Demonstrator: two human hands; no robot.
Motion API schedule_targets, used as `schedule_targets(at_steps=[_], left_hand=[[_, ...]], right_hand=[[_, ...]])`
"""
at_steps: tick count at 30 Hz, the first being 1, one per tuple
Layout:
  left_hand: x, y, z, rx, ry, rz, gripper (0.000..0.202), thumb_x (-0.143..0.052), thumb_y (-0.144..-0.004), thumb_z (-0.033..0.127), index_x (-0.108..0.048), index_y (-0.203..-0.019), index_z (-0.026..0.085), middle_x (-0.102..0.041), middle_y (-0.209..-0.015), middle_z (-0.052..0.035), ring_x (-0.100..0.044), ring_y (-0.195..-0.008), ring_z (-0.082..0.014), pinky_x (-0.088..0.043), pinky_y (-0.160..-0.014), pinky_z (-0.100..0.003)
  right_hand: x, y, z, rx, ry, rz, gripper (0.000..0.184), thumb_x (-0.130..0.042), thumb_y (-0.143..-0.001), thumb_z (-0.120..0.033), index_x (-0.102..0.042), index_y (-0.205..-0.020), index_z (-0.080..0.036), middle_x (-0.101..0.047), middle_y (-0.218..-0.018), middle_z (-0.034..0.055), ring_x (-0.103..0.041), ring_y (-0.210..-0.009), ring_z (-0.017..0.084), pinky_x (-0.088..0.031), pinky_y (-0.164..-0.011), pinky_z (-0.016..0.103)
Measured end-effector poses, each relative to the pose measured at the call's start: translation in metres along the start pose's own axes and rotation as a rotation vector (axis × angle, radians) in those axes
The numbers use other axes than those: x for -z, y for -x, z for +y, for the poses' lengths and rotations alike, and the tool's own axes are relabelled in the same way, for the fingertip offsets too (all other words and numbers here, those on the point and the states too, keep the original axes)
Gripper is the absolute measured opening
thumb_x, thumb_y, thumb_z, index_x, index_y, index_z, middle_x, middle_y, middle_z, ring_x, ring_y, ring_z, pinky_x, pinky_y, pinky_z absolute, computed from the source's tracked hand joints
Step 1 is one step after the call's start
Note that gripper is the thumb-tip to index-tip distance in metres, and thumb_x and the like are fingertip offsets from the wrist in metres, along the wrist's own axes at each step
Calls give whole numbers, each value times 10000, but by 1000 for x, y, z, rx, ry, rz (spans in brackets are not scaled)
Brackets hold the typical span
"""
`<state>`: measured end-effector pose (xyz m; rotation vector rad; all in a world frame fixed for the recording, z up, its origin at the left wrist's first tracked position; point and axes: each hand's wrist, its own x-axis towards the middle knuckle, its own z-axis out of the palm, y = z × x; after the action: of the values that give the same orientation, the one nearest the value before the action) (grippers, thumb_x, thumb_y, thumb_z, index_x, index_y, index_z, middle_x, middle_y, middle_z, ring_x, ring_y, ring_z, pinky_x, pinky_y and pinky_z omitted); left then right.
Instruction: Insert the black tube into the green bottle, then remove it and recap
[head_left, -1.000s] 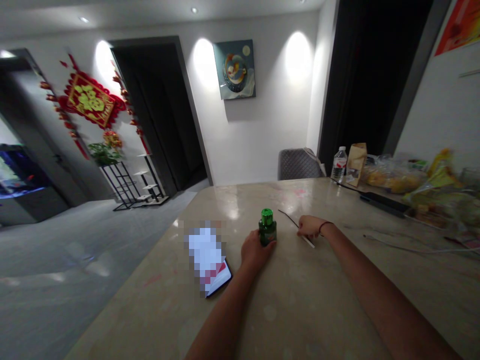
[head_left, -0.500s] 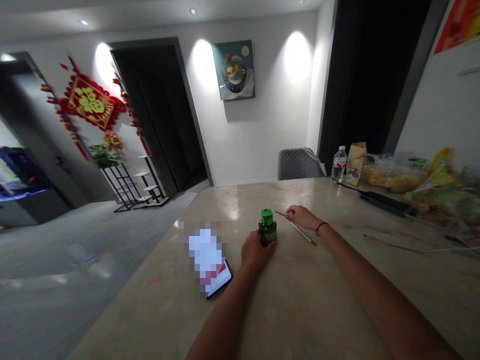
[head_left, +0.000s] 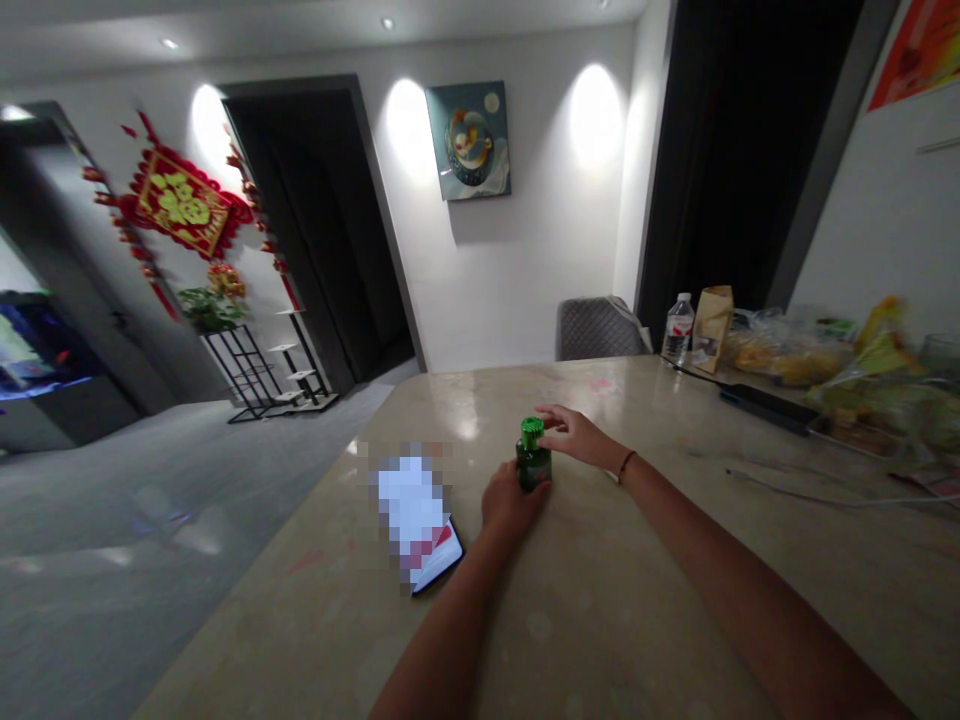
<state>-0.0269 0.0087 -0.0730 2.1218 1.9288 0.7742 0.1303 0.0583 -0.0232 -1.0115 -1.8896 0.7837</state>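
Note:
A small dark green glass bottle [head_left: 534,468] with a bright green ridged cap [head_left: 532,431] stands upright on the table. My left hand [head_left: 511,503] is wrapped round the bottle's lower part, thumb at its right side. Just to the right of the cap, my right hand [head_left: 577,438] has its fingers apart and curved, the fingertips close to the cap; whether they touch it I cannot tell. Most of a thin pale stick with dark ends is hidden beneath my right hand and wrist. Left of my left forearm lies a phone [head_left: 439,562], its lit screen mostly blurred out.
A water bottle [head_left: 679,330], a paper bag [head_left: 712,328] and plastic bags of food [head_left: 787,350] stand at the back right. Nearer are a black device [head_left: 769,408] and a white cable [head_left: 810,493]. A grey chair [head_left: 600,330] is behind the table [head_left: 300,620].
My right hand has left the thin stick on the table and moved left to the bottle's green cap, its fingers spreading. My left hand still grips the bottle.

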Motion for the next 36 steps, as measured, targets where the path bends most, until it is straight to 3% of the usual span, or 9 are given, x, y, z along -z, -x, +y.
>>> schedule_targets(at_steps=[5, 13, 19, 22, 25, 28, 30, 36], left_hand=[[3, 2, 3, 2, -12, -38, 486, -508, -719, 466, -461, -1128, 206, -574, -1031, -55, -523, -943, -183, -364, -736, -243], [-4, 1, 0, -17, -119, -46, 612, -442, -762, 437, -324, -1276, 126, -469, -1215, -117, -444, -1088, -211, -319, -889, -276], [-7, 0, -3, -37, -112, -40, 533, -433, -778, 376, -363, -1253, 146, -490, -1185, -99, -456, -1068, -187, -323, -890, -264], [-5, 0, -2, -43, -109, -60, 460, -434, -780, 347, -429, -1205, 170, -499, -1172, -80, -465, -1048, -177, -328, -889, -258], [-1, 1, 1, -64, -95, -73, 349, -428, -787, 331, -528, -1096, 205, -513, -1148, -55, -480, -1016, -165, -341, -871, -250], [2, 2, 3, -87, -85, -83, 263, -409, -800, 321, -600, -953, 226, -535, -1112, -33, -492, -986, -161, -351, -851, -252], [3, 2, 5, -108, -76, -102, 252, -400, -807, 314, -610, -915, 227, -552, -1076, -29, -497, -970, -154, -354, -841, -246], [5, 3, 7, -131, -85, -119, 242, -401, -807, 303, -597, -922, 219, -559, -1042, -38, -498, -939, -154, -356, -807, -248]], right_hand=[[-7, -3, 9, 14, -33, -56, 407, -628, -672, -253, -532, -1054, -149, -616, -1010, 83, -572, -940, 172, -426, -837, 332], [-7, -7, 23, -24, 106, 209, 404, -602, -690, -238, -516, -1075, -150, -613, -1011, 84, -574, -891, 152, -437, -825, 307], [17, -4, 31, -125, -71, 13, 456, -584, -720, -279, -488, -1131, -105, -562, -1129, 133, -564, -971, 164, -451, -811, 263], [40, 0, 40, -240, 130, -78, 417, -594, -707, -324, -562, -1046, -84, -598, -1062, 148, -581, -921, 179, -450, -797, 261], [52, 5, 52, -413, 440, -98, 345, -636, -642, -273, -619, -928, -81, -646, -919, 134, -608, -792, 179, -467, -711, 255], [49, 9, 60, -577, 554, -179, 272, -625, -603, -190, -641, -859, -97, -663, -741, 92, -606, -599, 152, -460, -533, 224], [43, 10, 62, -611, 558, -235, 204, -598, -603, -155, -658, -791, -102, -653, -634, 71, -586, -504, 138, -434, -464, 209], [34, 7, 64, -498, 651, -155, 121, -616, -575, -153, -687, -672, -133, -674, -690, 73, -618, -676, 157, -431, -592, 196]])
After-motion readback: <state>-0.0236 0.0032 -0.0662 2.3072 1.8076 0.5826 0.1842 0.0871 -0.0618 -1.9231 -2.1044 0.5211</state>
